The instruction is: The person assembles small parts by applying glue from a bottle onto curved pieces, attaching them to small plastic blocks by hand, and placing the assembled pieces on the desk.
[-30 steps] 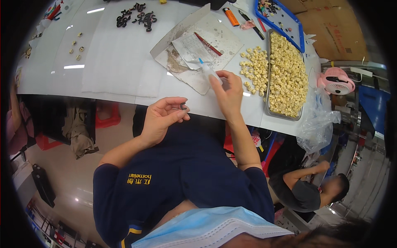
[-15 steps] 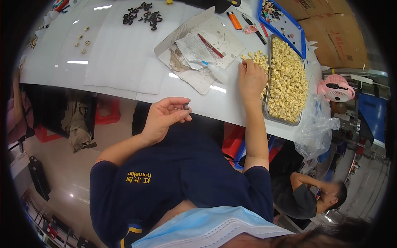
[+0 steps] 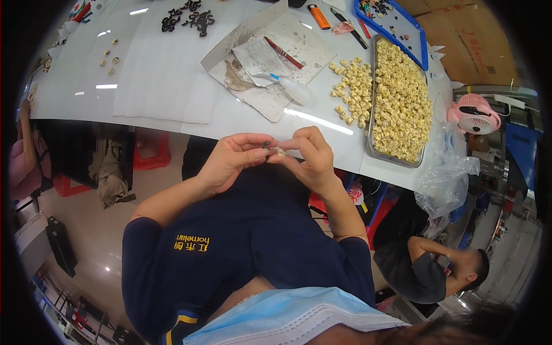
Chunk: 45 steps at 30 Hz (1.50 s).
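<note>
Close together over the table's near edge, my two hands meet fingertip to fingertip. My left hand (image 3: 229, 162) pinches a small dark curved piece (image 3: 266, 145). Between the thumb and fingers of my right hand (image 3: 311, 161) is a small cream-coloured piece (image 3: 280, 153), right beside the dark one; whether the two touch I cannot tell. Similar cream pieces (image 3: 354, 89) lie loose on the table to the right, beside a metal tray (image 3: 397, 160) heaped with more. A cluster of dark curved pieces (image 3: 199, 22) lies at the far side.
A stained cardboard sheet (image 3: 261, 106) carries paper, a red pen (image 3: 283, 53) and a translucent squeeze bottle (image 3: 296, 91). Beyond are an orange lighter (image 3: 318, 17) and a blue tray (image 3: 424, 49). A pink fan (image 3: 475, 114), a plastic bag (image 3: 443, 184) and a seated person (image 3: 428, 270) are rightward.
My right hand has come from the loose cream pieces to my left hand, bringing a cream piece. My left hand still holds the dark piece. The view has shifted slightly.
</note>
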Tool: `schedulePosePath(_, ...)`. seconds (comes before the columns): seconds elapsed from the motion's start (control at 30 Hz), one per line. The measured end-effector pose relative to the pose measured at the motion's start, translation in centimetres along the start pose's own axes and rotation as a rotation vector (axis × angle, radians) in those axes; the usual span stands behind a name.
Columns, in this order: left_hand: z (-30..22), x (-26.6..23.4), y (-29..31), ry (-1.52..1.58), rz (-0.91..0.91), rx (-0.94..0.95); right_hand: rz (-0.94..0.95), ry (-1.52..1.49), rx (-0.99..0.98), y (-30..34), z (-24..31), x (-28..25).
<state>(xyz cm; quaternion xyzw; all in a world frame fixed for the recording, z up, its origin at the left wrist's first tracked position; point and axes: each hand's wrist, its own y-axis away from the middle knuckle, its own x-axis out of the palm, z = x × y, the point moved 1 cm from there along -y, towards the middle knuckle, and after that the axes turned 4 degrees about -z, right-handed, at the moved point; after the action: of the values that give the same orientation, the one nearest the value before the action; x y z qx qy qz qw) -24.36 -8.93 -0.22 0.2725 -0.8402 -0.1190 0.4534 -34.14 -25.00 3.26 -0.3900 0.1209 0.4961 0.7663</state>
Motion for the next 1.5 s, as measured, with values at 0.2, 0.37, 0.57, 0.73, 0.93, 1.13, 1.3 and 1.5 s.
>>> schedulePosePath(0.2,0.3,0.2,0.1,-0.040,0.015,-0.011,0.022,0.085,-0.135,-0.2,-0.3,0.8)
schedulePosePath(0.37,-0.4,-0.4,0.2,-0.124,0.085,-0.070,0.057,0.059,-0.114,0.2,-0.3,0.8)
schedulePosePath(0.57,-1.9,-0.7,-0.4,-0.307,0.293,-0.109,0.104,-0.127,-0.086,-0.7,0.9,0.7)
schedulePosePath(0.73,-2.9,-0.6,-0.6,-0.567,0.432,0.033,0.198,-0.299,-0.089,-0.8,1.4,0.6)
schedulePosePath(0.93,-3.1,-0.2,-0.6,-0.666,0.448,0.095,0.195,-0.351,-0.065,-0.9,1.6,0.4)
schedulePosePath(1.13,-1.6,0.9,-0.2,-0.455,0.401,0.076,0.099,-0.339,-0.064,-0.3,1.0,0.0)
schedulePosePath(1.3,-0.4,1.7,0.1,-0.265,0.327,0.119,-0.082,-0.345,0.013,1.2,0.8,0.3)
schedulePosePath(1.5,0.4,2.1,0.0,0.054,0.248,-0.021,-0.110,-0.226,-0.056,1.0,0.6,-0.1)
